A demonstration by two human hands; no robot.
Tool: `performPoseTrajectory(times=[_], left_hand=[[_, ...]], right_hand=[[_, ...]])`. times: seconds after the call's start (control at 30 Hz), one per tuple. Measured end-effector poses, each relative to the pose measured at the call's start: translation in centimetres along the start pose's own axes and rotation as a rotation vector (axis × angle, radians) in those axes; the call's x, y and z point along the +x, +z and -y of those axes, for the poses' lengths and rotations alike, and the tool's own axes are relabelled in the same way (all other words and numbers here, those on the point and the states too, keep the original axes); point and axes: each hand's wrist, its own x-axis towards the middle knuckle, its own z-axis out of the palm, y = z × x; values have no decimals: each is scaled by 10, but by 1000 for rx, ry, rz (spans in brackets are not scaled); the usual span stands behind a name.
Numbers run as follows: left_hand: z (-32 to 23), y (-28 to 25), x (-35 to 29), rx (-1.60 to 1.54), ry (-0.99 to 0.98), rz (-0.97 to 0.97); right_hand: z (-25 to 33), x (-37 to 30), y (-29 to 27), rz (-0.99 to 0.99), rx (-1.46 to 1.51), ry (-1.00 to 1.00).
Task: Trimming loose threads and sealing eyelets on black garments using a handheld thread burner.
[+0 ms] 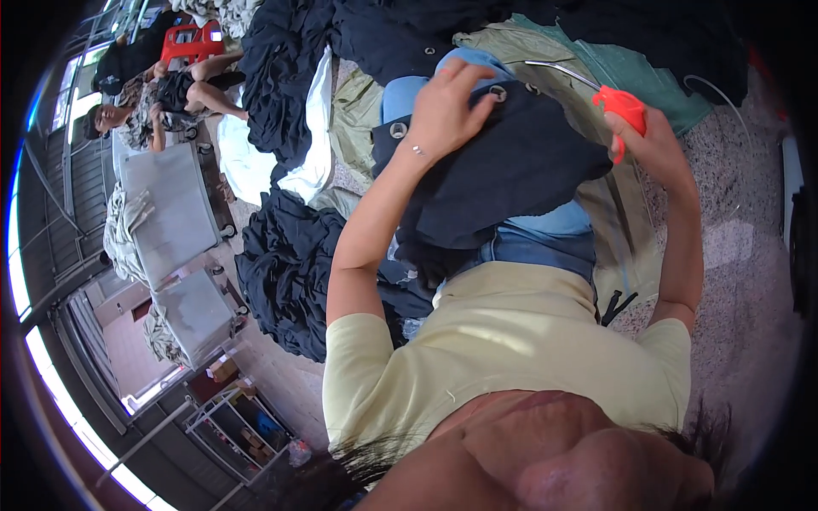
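Across my lap lies a black cloth piece (494, 170) with several metal eyelets along its upper part. It covers part of my blue jeans. My left hand (452, 106) rests over the cloth's upper edge and the jeans, fingers bent and the thumb apart, with no object visible in it. To the right, my right hand (652, 149) is closed round the red handle of an air blow gun (620, 111). Its thin bent metal nozzle points left, above the cloth and apart from it.
Dark cloth heaps (290, 264) lie at my left, with more black cloth (375, 34) ahead. Olive sacking (358, 119) and green sheeting (639, 72) lie beneath. A clear hose (737, 115) loops at right. Far left, a person (141, 119) sits near grey wheeled carts (170, 204).
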Motion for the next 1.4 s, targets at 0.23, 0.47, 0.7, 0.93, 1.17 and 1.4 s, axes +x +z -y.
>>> performPoseTrajectory(times=[0.23,0.47,0.7,0.93,1.17,1.4], left_hand=[[-3,27,12,-14,-87,171],[-2,28,17,-128,-92,171],[-2,26,-5,-96,47,71],[-21,25,14,103,176,69],[-20,68,77,428,85,503],[-17,67,67,77,108,427]], right_hand=[[-4,-4,2,46,112,49],[-11,10,5,56,15,9],[-8,2,-3,148,-101,64],[-25,-3,-13,62,234,25],[-37,-19,-39,-58,161,129],[-39,-31,-34,-110,128,184]])
